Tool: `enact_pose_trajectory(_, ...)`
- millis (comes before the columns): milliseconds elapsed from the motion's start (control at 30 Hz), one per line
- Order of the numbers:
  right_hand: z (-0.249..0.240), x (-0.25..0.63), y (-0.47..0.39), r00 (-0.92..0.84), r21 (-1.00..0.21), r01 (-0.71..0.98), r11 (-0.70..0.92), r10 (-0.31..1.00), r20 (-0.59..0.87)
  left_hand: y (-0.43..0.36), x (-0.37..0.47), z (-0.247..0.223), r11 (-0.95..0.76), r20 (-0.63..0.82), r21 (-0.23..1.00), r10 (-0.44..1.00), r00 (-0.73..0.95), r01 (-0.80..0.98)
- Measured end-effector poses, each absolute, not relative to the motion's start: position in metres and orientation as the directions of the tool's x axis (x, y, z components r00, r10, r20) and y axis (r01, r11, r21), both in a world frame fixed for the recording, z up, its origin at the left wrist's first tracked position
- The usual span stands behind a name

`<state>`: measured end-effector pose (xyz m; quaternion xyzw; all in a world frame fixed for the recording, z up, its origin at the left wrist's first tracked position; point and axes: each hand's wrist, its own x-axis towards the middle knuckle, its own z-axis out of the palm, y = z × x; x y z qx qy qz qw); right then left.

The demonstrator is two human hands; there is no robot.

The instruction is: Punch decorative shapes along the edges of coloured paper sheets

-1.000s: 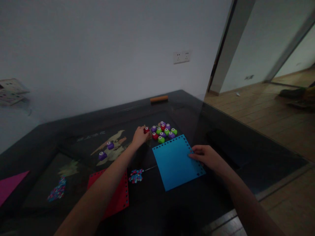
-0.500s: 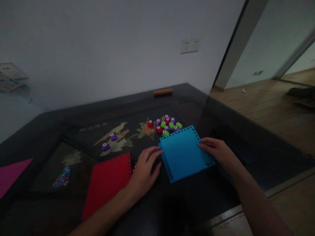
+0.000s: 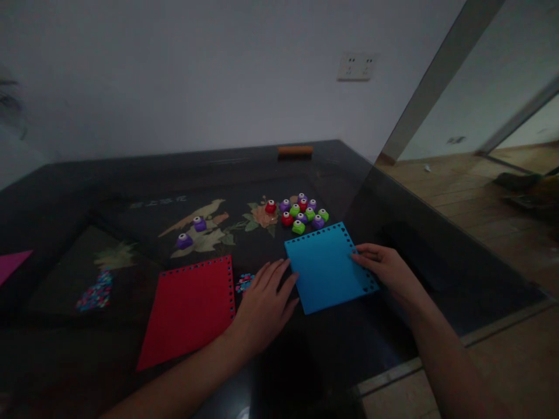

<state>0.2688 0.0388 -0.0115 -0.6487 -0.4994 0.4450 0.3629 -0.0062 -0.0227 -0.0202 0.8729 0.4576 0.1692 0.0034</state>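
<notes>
On the dark table [image 3: 371, 201], apparently steadying the blue sheet [image 3: 329, 270] between edge-pinching right hand [image 3: 388, 270] and loosely spread left hand [image 3: 264, 305], probably needing gentle squaring next.

Blue sheet [image 3: 329, 270], red sheet [image 3: 190, 308], both dark-dotted along two edges; purple, red, green punches [image 3: 310, 215]

Blue sheet [image 3: 329, 267] as landmark: one showing. Left of it, one red sheet [image 3: 192, 308]; far left, one pink sheet [image 3: 12, 263], partly in view. Confetti: two heaps, a near heap [image 3: 244, 282] just left of the blue sheet, a far heap [image 3: 96, 292] well left. Eye-topped pieces: fourteen. Twelve beyond the blue sheet: three red pieces [image 3: 287, 221], four green pieces [image 3: 299, 229], five purple pieces [image 3: 318, 223]. Two more purple, farther left of it. Brown roll [image 3: 295, 151] well beyond it: one. Hands: two, left hand [image 3: 264, 305] left of it, right hand [image 3: 388, 269] at its right edge.
</notes>
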Motion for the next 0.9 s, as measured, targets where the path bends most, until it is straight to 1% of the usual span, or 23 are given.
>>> enact_pose_trajectory(133, -0.014, 0.269, 0.039, 0.112, -0.909, 0.342, -0.237, 0.971, -0.211, -0.022, -0.006, -0.021, -0.559, 0.268, 0.160, 0.818, 0.509, 0.813)
enact_pose_trajectory(433, -0.014, 0.270, 0.039, 0.102, -0.897, 0.373, -0.238, 0.971, -0.215, -0.022, -0.007, -0.021, -0.566, 0.234, 0.151, 0.817, 0.527, 0.810)
enact_pose_trajectory(600, -0.012, 0.268, 0.038, 0.081, -0.881, 0.420, -0.216, 0.976, -0.201, -0.023, -0.006, -0.021, -0.568, 0.241, 0.157, 0.816, 0.526, 0.808)
enact_pose_trajectory(800, -0.007, 0.269, 0.037, 0.054, -0.865, 0.471, -0.171, 0.985, -0.165, -0.023, -0.007, -0.022, -0.566, 0.231, 0.164, 0.818, 0.526, 0.808)
enact_pose_trajectory(900, -0.004, 0.270, 0.038, 0.081, -0.849, 0.510, -0.137, 0.990, -0.111, -0.023, -0.007, -0.022, -0.563, 0.224, 0.161, 0.821, 0.525, 0.811)
